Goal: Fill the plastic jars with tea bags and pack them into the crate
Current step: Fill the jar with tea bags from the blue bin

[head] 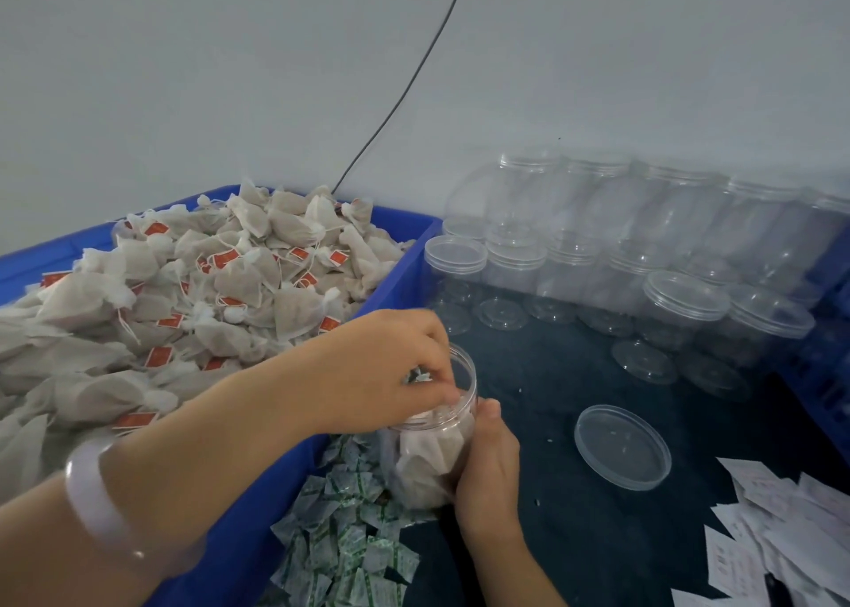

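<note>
A white bracelet [99,500] sits on the left arm, very near, at the low left. That arm reaches across a big blue crate [239,528]. The left hand [381,372] is over the open mouth of a clear plastic jar [427,459]. Its fingers are curled down into the jar, and its grip pinches a tea bag [419,375] right at the rim. Only a little bit of that bag shows.

The jar stands on the dark counter [552,376], touching the right side of the blue crate. More pale bags are inside the jar. The right hand [487,473] holds the jar from its right side. Its grip is wrapped round the jar wall, with the thumb up near the rim.

The blue crate is heaped with tea bags [184,293] that have red tags. Small green and white packets [349,546] lie in a pile by the near side of the jar. A round clear lid [621,445] lies flat on the counter to the right of the jar. Many empty jars [598,247] are stacked by the far wall. White paper slips [782,528] lie at the near right.
</note>
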`<state>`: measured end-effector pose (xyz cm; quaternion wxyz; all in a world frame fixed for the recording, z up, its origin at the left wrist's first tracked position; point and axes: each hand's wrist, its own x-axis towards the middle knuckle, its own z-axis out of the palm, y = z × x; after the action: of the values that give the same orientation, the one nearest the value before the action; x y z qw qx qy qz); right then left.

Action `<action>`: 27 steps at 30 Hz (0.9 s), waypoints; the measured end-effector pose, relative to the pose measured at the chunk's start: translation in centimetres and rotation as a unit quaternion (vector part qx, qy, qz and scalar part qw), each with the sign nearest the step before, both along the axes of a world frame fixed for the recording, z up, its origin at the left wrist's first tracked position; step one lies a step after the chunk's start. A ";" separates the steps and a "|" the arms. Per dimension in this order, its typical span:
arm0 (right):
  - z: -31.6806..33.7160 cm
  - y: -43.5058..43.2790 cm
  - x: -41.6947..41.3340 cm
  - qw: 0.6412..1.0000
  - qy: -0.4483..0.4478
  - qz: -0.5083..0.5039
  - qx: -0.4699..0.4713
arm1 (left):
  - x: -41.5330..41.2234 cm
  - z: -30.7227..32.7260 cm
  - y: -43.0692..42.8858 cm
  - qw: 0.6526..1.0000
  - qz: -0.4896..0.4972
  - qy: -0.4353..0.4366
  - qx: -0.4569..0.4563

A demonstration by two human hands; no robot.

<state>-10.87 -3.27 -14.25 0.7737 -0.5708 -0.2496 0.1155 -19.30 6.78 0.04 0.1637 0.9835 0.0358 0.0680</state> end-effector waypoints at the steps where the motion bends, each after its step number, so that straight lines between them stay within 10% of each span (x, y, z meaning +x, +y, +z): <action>1: 0.0 0.0 0.0 1.000 -0.001 -0.009 0.004 | 0.1 0.0 -0.1 1.000 -0.010 0.017 0.014; 5: 0.4 -0.4 0.0 0.999 -0.014 -0.030 0.013 | 0.2 0.2 -0.8 0.997 -0.035 0.048 0.044; 13: 2.4 -4.6 1.6 0.999 0.023 -0.045 -0.006 | 0.0 0.3 -3.0 0.947 -0.179 -0.251 0.090; 20: 1.1 -11.6 2.0 0.997 0.020 0.000 -0.076 | 0.5 -0.2 -4.4 0.927 -0.180 -0.314 0.096; 24: 0.6 -12.5 1.2 0.995 0.029 0.010 -0.093 | 2.8 -2.3 -3.2 0.990 0.017 -0.068 0.123; 27: 1.0 -12.1 1.2 0.995 0.030 0.022 -0.093 | 4.2 -4.9 -2.5 0.954 0.140 0.201 0.172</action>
<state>-9.63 -15.35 -13.30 0.7214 -0.6311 -0.2274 0.1721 -15.06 4.24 -4.89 -0.0295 0.9753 0.1927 -0.1039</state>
